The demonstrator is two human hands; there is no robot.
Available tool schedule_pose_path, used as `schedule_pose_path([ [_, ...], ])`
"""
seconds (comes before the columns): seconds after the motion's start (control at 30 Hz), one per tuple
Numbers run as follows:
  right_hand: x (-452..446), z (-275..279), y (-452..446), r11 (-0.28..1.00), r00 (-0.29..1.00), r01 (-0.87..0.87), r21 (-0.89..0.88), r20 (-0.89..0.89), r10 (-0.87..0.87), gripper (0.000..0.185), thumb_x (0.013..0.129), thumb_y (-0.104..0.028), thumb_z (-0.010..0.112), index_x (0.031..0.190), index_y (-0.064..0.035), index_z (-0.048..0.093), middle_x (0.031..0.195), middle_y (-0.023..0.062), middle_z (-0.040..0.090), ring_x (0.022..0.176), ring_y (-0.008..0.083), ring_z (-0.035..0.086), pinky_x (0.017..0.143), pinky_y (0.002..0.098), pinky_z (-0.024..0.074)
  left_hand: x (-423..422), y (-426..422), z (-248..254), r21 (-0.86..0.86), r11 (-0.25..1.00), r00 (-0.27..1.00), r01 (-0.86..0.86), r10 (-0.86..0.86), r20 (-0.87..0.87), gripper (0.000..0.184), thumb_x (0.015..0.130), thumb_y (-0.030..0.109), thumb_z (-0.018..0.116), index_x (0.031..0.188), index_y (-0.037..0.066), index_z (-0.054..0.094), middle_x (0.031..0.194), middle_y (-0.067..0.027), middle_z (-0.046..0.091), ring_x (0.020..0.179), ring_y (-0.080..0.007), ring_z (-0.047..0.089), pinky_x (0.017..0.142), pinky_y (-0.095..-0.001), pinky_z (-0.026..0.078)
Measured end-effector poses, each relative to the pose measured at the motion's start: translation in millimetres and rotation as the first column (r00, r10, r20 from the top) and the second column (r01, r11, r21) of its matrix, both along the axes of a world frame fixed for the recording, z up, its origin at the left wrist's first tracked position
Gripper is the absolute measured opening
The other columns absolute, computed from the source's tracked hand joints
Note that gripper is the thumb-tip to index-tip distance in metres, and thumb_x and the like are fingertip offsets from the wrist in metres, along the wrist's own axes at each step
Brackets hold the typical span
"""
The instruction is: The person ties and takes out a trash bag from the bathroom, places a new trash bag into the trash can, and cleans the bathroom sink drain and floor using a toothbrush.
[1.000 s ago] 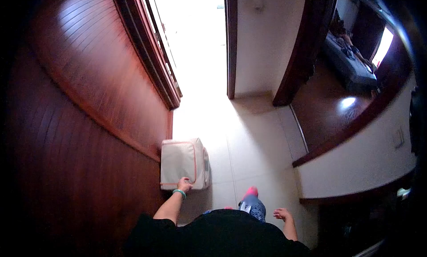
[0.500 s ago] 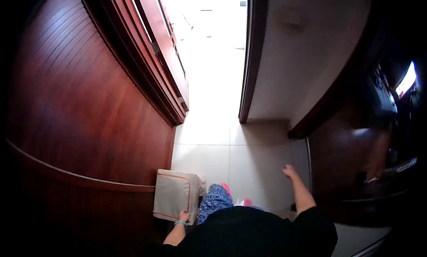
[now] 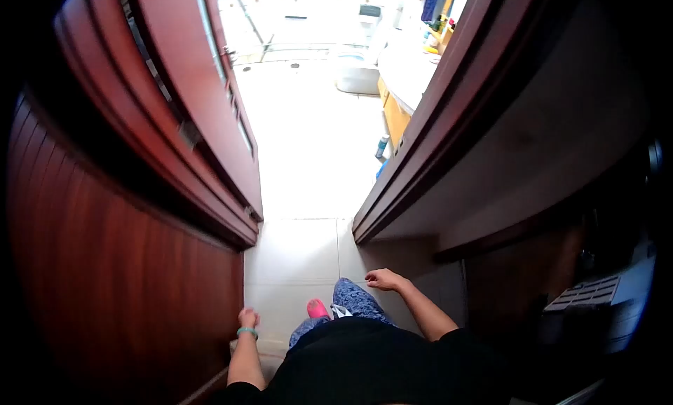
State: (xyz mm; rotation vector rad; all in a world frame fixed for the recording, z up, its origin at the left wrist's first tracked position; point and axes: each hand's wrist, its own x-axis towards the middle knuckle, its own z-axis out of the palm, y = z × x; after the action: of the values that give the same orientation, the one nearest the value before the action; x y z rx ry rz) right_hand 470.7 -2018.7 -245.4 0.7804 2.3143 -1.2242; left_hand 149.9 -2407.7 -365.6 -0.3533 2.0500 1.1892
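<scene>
"What's changed from half a second ago?"

"The left hand, at seven o'clock. Earlier it was on the fabric storage box; now it shows beyond the strip of box in view."

"Gripping anything?"

"The fingers are half curled with nothing seen in them. I can't tell how tightly they close."

"Where's the fabric storage box, then?"

"Between six and seven. Half a second ago its whole lid showed; now there's only a pale strip, mostly hidden by the left forearm."

"And the right hand?"

"Empty, fingers loosely extended. It has swung from four o'clock to five, just beside the blue patterned trousers."

"Anything else?"

"The open wooden door looms larger at ten, and a yellow wooden cabinet has come into view at one."
</scene>
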Motion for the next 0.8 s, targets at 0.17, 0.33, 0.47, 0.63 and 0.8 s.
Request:
schedule_pose_path([
  [0.17, -78.6, 11.1, 98.2, 0.981, 0.977, 0.187, 0.046, -0.112, -0.181, 0.031, 0.081, -0.022, 0.059, 0.106, -0.0039, 0.058, 0.097, 0.0133, 0.064, 0.089, 0.0236, 0.062, 0.079, 0.0322, 0.0479, -110.9, 266.9, 82.6, 0.368, 0.852, 0.926, 0.374, -0.318, -0.204, 0.024, 0.083, 0.008, 0.049, 0.106, 0.003, 0.056, 0.083, -0.0067, 0.061, 0.073, -0.0133, 0.060, 0.058, -0.0246, 0.048],
  [0.33, -196.8, 15.3, 189.8, 0.985, 0.983, 0.126, 0.115, -0.149, -0.108, 0.031, 0.081, -0.020, 0.057, 0.106, -0.0006, 0.056, 0.094, 0.0163, 0.063, 0.087, 0.0294, 0.061, 0.076, 0.0354, 0.0478, -158.1, 423.2, 120.8, 0.475, 0.752, 0.884, 0.456, -0.446, -0.142, 0.024, 0.086, 0.011, 0.051, 0.108, 0.004, 0.056, 0.091, -0.0082, 0.062, 0.078, -0.0139, 0.060, 0.063, -0.0255, 0.049],
  [0.47, -280.6, 36.4, 258.3, 0.986, 0.953, 0.159, 0.044, -0.268, -0.141, 0.034, 0.081, -0.021, 0.058, 0.109, -0.0028, 0.054, 0.096, 0.0162, 0.063, 0.085, 0.0307, 0.061, 0.076, 0.0372, 0.0471, -205.0, 479.2, 115.3, 0.438, 0.771, 0.867, 0.462, -0.497, -0.041, 0.022, 0.087, 0.012, 0.050, 0.107, 0.003, 0.055, 0.090, -0.0078, 0.061, 0.076, -0.0147, 0.060, 0.063, -0.0253, 0.050],
  [0.63, -353.8, 54.5, 337.7, 0.983, 0.934, 0.183, -0.010, -0.310, -0.177, 0.032, 0.082, -0.023, 0.056, 0.108, -0.0044, 0.055, 0.094, 0.0136, 0.064, 0.087, 0.0283, 0.061, 0.077, 0.0366, 0.0470, -314.1, 506.9, 86.2, 0.232, 0.904, 0.914, 0.358, -0.390, 0.109, 0.018, 0.088, 0.011, 0.047, 0.104, 0.006, 0.055, 0.080, -0.0060, 0.061, 0.066, -0.0147, 0.060, 0.056, -0.0261, 0.050],
  [0.8, -376.7, 8.4, 453.7, 0.938, 0.914, 0.341, 0.067, -0.258, -0.314, 0.031, 0.078, -0.021, 0.058, 0.104, -0.0049, 0.059, 0.091, 0.0148, 0.064, 0.086, 0.0301, 0.061, 0.075, 0.0377, 0.0475, -442.3, 635.3, 42.7, 0.176, 0.908, 0.913, 0.381, -0.399, 0.082, 0.017, 0.087, 0.012, 0.048, 0.101, 0.006, 0.055, 0.076, -0.0060, 0.061, 0.060, -0.0131, 0.057, 0.050, -0.0248, 0.046],
])
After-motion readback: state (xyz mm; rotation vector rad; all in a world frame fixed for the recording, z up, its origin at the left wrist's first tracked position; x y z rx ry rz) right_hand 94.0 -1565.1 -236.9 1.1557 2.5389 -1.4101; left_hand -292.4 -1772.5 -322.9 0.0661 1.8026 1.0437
